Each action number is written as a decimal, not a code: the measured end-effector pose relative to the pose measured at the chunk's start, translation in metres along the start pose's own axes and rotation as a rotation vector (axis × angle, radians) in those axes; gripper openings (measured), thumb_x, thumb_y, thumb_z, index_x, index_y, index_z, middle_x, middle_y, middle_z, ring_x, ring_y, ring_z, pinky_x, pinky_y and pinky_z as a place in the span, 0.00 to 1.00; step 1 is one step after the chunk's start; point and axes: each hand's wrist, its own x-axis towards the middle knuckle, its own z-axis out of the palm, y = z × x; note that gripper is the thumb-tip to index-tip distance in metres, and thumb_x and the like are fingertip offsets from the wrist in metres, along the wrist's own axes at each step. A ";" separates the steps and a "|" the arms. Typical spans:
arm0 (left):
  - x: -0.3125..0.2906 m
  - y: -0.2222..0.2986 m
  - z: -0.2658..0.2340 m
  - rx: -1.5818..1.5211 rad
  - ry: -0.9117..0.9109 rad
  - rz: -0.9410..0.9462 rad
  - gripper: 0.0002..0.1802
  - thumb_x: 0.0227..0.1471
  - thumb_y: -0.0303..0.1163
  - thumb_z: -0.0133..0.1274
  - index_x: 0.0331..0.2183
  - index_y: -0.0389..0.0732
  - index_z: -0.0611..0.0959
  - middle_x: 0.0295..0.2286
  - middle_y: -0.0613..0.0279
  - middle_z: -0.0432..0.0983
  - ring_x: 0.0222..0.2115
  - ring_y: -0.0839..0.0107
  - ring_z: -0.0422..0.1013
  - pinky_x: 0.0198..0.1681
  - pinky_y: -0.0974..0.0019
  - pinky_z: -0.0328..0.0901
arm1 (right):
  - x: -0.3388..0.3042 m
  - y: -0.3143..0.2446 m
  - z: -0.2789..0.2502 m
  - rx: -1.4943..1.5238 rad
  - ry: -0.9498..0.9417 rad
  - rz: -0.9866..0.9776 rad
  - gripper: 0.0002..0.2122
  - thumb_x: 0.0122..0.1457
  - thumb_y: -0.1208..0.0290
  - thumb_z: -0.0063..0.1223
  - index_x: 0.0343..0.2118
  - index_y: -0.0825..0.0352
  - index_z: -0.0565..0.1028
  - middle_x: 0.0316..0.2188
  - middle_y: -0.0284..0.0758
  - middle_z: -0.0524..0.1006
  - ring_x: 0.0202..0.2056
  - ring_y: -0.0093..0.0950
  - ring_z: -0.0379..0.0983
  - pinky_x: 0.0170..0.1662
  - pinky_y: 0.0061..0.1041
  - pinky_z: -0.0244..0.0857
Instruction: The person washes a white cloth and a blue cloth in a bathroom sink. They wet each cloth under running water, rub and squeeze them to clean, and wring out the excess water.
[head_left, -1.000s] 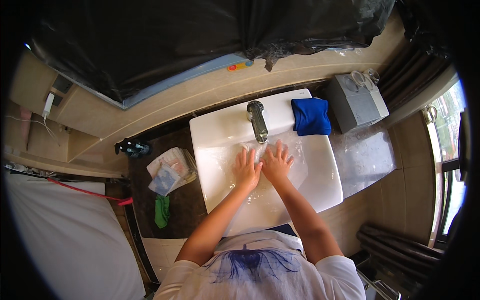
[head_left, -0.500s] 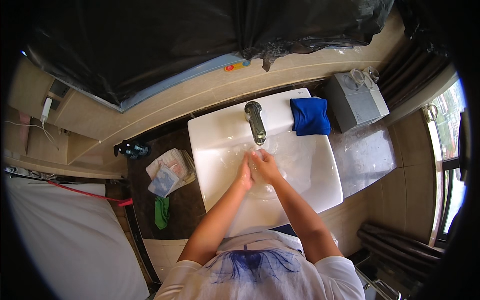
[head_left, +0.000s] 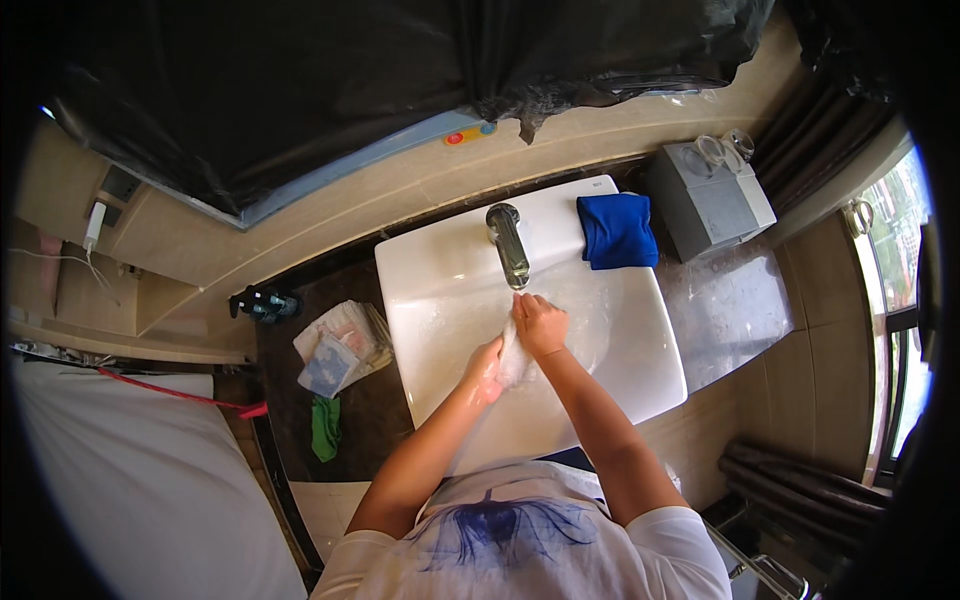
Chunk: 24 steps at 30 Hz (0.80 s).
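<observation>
Both of my hands are over the white sink [head_left: 400, 330], just below the chrome faucet [head_left: 511, 250]. Between them is a wet white cloth [head_left: 516, 360], bunched up. My right hand [head_left: 541, 325] is closed round its upper end, nearly under the spout. Lower and to the left, my left hand [head_left: 486, 366] wraps its lower part, with wet skin at the wrist. A folded blue cloth [head_left: 617, 232] hangs over the sink's back right edge.
Left on the dark counter [head_left: 375, 420] lie a stack of folded cloths [head_left: 340, 350], a green cloth [head_left: 326, 428] and dark pump bottles [head_left: 265, 303]. A grey box [head_left: 705, 205] stands right of the sink. Black plastic sheeting [head_left: 300, 90] covers the wall ahead.
My right hand has risen a little and closed into a fist round the white cloth, which now shows between my hands. My left hand has shifted slightly. The water in the basin looks lower.
</observation>
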 end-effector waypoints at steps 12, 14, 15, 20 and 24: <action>-0.028 0.027 0.032 0.196 0.198 -0.039 0.45 0.46 0.66 0.38 0.58 0.49 0.52 0.58 0.61 0.42 0.58 0.61 0.44 0.53 0.39 0.42 | -0.022 -0.014 0.003 -0.108 -0.310 0.279 0.24 0.47 0.53 0.52 0.43 0.66 0.71 0.39 0.38 0.73 0.42 0.37 0.67 0.44 0.41 0.60; -0.006 0.018 0.013 -0.056 -0.064 -0.099 0.44 0.45 0.67 0.37 0.57 0.49 0.53 0.56 0.60 0.48 0.57 0.60 0.48 0.53 0.41 0.46 | -0.021 -0.004 0.009 0.300 -0.483 0.327 0.26 0.47 0.54 0.54 0.44 0.68 0.70 0.36 0.41 0.74 0.38 0.39 0.70 0.41 0.38 0.63; 0.014 0.009 -0.004 -0.146 0.016 -0.106 0.40 0.46 0.66 0.37 0.53 0.47 0.62 0.50 0.59 0.61 0.52 0.60 0.57 0.51 0.47 0.53 | -0.020 -0.007 0.006 0.463 -0.468 0.413 0.23 0.47 0.58 0.57 0.42 0.71 0.70 0.30 0.39 0.76 0.30 0.32 0.73 0.35 0.28 0.66; 0.031 0.011 -0.023 -0.278 -0.214 -0.054 0.28 0.50 0.61 0.37 0.36 0.46 0.74 0.35 0.62 0.72 0.37 0.65 0.69 0.39 0.61 0.64 | -0.014 -0.058 -0.031 1.076 -0.512 0.601 0.14 0.49 0.64 0.55 0.31 0.72 0.74 0.24 0.41 0.75 0.27 0.23 0.71 0.31 0.25 0.64; 0.073 -0.016 -0.058 -0.323 -0.795 0.280 0.21 0.53 0.50 0.42 0.37 0.43 0.73 0.34 0.64 0.71 0.35 0.71 0.69 0.34 0.66 0.65 | -0.022 -0.073 -0.028 0.815 -0.239 0.165 0.11 0.50 0.65 0.54 0.21 0.69 0.73 0.17 0.41 0.73 0.18 0.31 0.71 0.23 0.26 0.63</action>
